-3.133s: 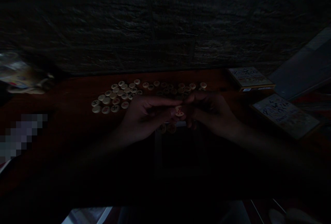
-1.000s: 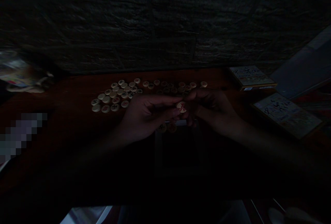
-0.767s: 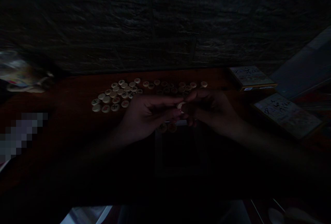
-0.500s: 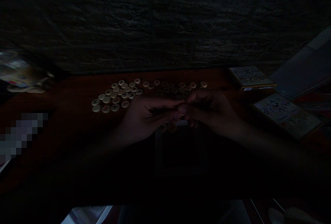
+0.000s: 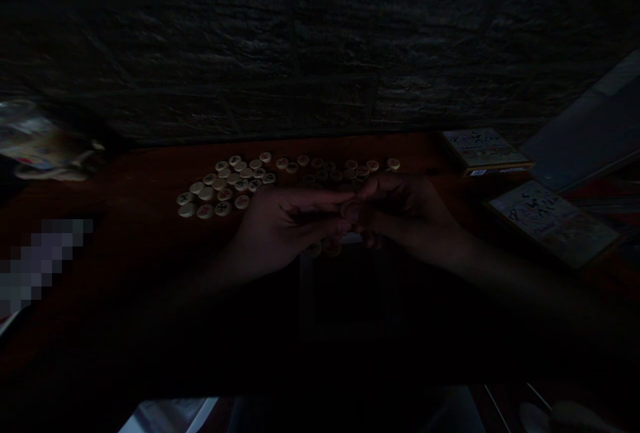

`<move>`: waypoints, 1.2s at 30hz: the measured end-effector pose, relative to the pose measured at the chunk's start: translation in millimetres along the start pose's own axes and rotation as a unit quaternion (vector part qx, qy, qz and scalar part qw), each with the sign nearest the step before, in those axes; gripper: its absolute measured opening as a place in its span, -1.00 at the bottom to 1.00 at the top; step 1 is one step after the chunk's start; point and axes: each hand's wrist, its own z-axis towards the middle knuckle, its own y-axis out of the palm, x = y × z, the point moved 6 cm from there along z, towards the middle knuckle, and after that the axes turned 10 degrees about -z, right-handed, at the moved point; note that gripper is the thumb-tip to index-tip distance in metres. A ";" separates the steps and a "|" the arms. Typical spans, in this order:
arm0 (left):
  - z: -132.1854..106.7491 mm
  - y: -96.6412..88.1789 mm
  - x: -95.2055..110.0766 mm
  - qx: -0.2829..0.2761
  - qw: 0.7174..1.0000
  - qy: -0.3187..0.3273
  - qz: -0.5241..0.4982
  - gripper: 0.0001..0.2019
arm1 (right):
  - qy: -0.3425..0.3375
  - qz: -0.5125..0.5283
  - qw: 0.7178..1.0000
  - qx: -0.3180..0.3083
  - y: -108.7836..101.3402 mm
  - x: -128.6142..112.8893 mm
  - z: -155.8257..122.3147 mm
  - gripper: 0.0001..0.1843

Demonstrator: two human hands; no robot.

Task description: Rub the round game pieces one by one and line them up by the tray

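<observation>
Two bare hands meet at one small, round, shadowed disc (image 5: 351,210): the left hand (image 5: 273,226) and the right hand (image 5: 413,220) both pinch it between thumb and fingers, tips nearly touching; the face of the disc is too dim to read. Just below the grip, partly behind the left hand, lie two round discs with dark and reddish markings (image 5: 332,246), at the far edge of a dim rectangular frame (image 5: 307,300). Beyond the grip and to its left, a cluster of pale round discs, some with red or black characters (image 5: 219,184), rests on a reddish-brown wooden table (image 5: 145,176). More discs spread straight beyond the grip. Well to its right sit two flat boxes with dark lettering (image 5: 555,223).
</observation>
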 end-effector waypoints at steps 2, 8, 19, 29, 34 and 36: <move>-0.4 0.3 1.7 -0.002 1.000 0.005 0.006 -0.67 | 0.007 0.003 1.000 0.006 -0.3 1.2 0.0 -0.68; -3.7 0.9 5.6 0.005 0.998 0.017 0.066 -0.70 | 0.017 0.002 1.000 0.000 -0.7 5.3 0.5 -0.65; -3.6 5.0 6.8 -0.015 0.998 0.048 0.031 -0.63 | 0.024 0.037 0.998 -0.037 4.0 2.0 0.4 -0.65; -2.2 1.4 2.3 -0.015 1.000 0.022 0.014 -0.63 | 0.003 0.033 0.998 -0.052 2.4 -4.4 1.4 -0.74; -0.7 0.5 -1.9 -0.014 0.999 0.040 -0.020 -0.69 | 0.000 0.021 0.999 -0.048 1.9 -8.0 1.7 -0.74; -0.2 0.3 -2.6 -0.010 0.998 0.057 -0.030 -0.73 | -0.006 0.002 0.999 -0.048 2.4 -9.0 1.0 -0.75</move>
